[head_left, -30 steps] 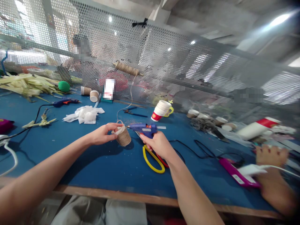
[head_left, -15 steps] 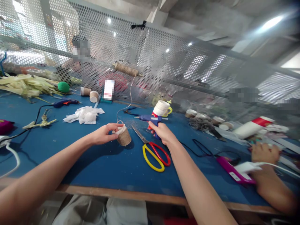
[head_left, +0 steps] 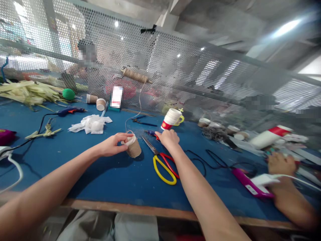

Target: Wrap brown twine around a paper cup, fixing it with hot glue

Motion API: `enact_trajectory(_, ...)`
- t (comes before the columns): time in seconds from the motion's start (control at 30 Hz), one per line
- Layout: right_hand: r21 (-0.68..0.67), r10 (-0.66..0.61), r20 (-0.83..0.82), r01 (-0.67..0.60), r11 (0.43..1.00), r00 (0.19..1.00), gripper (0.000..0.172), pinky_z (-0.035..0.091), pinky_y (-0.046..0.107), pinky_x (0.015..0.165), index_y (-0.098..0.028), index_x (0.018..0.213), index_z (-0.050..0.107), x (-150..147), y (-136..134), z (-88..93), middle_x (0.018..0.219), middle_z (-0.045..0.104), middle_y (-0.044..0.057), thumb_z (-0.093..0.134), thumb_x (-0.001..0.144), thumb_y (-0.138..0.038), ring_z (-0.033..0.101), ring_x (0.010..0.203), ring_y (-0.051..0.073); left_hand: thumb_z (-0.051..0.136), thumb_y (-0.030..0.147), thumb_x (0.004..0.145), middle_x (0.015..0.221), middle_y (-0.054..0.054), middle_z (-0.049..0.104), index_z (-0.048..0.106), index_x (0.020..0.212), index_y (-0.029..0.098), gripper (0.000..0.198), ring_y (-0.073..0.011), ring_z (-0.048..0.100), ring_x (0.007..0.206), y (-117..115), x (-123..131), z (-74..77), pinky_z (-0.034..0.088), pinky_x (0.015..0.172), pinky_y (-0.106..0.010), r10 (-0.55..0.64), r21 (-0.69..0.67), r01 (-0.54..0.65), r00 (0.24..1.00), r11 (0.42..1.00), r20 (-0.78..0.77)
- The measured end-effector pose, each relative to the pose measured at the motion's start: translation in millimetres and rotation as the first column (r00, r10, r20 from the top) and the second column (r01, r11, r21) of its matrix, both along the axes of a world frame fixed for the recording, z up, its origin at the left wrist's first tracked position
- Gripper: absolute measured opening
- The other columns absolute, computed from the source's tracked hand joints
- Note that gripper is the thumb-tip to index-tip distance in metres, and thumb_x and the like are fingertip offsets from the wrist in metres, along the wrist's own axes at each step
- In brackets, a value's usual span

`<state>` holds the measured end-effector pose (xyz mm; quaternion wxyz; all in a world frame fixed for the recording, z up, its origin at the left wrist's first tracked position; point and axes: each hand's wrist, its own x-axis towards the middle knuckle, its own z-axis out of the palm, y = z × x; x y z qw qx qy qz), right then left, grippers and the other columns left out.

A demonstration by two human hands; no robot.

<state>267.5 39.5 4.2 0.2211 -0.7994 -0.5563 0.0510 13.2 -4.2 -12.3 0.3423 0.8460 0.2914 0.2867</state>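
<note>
My left hand [head_left: 116, 144] holds a small paper cup [head_left: 134, 149] by its rim, fingers and thumb pinched at the edge. Brown twine covers the cup's side, and a strand of twine [head_left: 140, 100] runs from it up to a twine spool [head_left: 135, 76] on the mesh screen. In my right hand [head_left: 170, 139] is a blue hot glue gun [head_left: 150, 133], held low over the table with its nozzle pointing left; the hand hides most of its body. Just in front lie scissors [head_left: 163, 169] with one yellow and one red handle, partly under my right forearm.
Stacked white paper cups [head_left: 172, 117] stand behind the glue gun, near pliers [head_left: 144, 122]. White crumpled material [head_left: 91, 124] and another glue gun [head_left: 71, 111] lie left. A purple power strip [head_left: 250, 183] and a co-worker's arm [head_left: 288, 187] are at the right. The perforated screen [head_left: 188, 67] bounds the back.
My right hand has lowered and turned the glue gun, bringing it down toward the table and uncovering the stacked cups and pliers. My left hand and the twine-wrapped cup have barely moved.
</note>
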Motion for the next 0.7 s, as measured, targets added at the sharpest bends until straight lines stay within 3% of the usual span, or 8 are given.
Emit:
enact_trajectory(0.07,0.029,0.094,0.008,-0.094,0.995,0.996,0.04,0.034,0.039,0.082,-0.011,0.079,0.06,-20,-5,10.6,0.102,0.055,0.021,0.048,0.073,-0.048,0.046,0.104,0.03,0.046,0.022,0.073,0.126,-0.012,0.044,0.045,0.066,0.016,0.009,-0.0215,0.04,0.116,0,0,-0.7,0.029,0.095,-0.033,0.002,0.003,-0.002,1.0,1.0,0.008)
enact_trajectory(0.13,0.016,0.265,-0.046,-0.265,0.964,0.963,0.047,0.037,0.03,0.078,-0.017,0.073,0.06,-43,-12,17.9,0.088,0.061,0.01,0.039,0.074,-0.058,0.054,0.089,0.02,0.047,0.021,0.073,0.126,-0.012,0.045,0.045,0.066,0.016,0.009,-0.0212,0.04,0.116,0,0,-1.6,0.029,0.096,-0.033,0.001,0.01,-0.001,1.0,1.0,0.02)
enact_trajectory(0.2,0.045,0.535,-0.316,-0.551,0.833,0.784,0.051,0.038,0.028,0.074,-0.017,0.075,0.06,-64,-18,20.1,0.083,0.062,0.006,0.032,0.076,-0.06,0.054,0.082,0.016,0.047,0.021,0.072,0.126,-0.012,0.045,0.045,0.066,0.016,0.008,-0.0215,0.04,0.116,0,0,-2.4,0.029,0.096,-0.033,0.003,0.015,-0.003,1.0,1.0,0.027)
enact_trajectory(0.27,0.074,0.592,-0.492,-0.647,0.759,0.638,0.05,0.038,0.028,0.072,-0.016,0.071,0.058,-78,-22,18.3,0.078,0.061,0.004,0.034,0.074,-0.06,0.053,0.076,0.015,0.047,0.022,0.072,0.125,-0.014,0.044,0.046,0.067,0.016,0.009,-0.0224,0.039,0.116,0,0,-2.9,0.029,0.095,-0.034,0.015,0.015,-0.015,1.0,1.0,0.026)
enact_trajectory(0.4,0.114,0.537,-0.699,-0.667,0.736,0.473,0.033,0.038,0.028,0.069,-0.015,0.064,0.056,-87,-26,14.1,0.066,0.057,0.001,0.054,0.068,-0.048,0.051,0.067,0.012,0.048,0.024,0.073,0.122,-0.014,0.047,0.049,0.067,0.015,0.01,-0.0228,0.037,0.118,0,1,-2.7,0.027,0.097,-0.033,0.031,-0.007,-0.031,0.999,0.999,0.025)
enact_trajectory(0.53,0.223,0.451,-0.836,-0.558,0.799,0.312,0.018,0.038,0.028,0.073,-0.015,0.066,0.058,-81,-32,17.3,0.075,0.059,0.002,0.064,0.061,-0.031,0.052,0.074,0.012,0.049,0.024,0.074,0.127,-0.01,0.044,0.049,0.068,0.015,0.012,-0.0223,0.039,0.117,1,1,-1.5,0.029,0.096,-0.032,-0.022,-0.094,0.033,0.993,0.995,0.116)
enact_trajectory(0.7,0.27,0.411,-0.859,-0.414,0.87,0.304,0.019,0.039,0.028,0.075,-0.014,0.067,0.057,-68,-45,20.3,0.079,0.059,0.003,0.066,0.059,-0.029,0.053,0.078,0.012,0.048,0.027,0.077,0.131,-0.005,0.04,0.054,0.075,0.015,0.014,-0.022,0.036,0.12,-2,-1,2.0,0.028,0.098,-0.031,-0.085,-0.216,0.142,0.964,0.966,0.254)
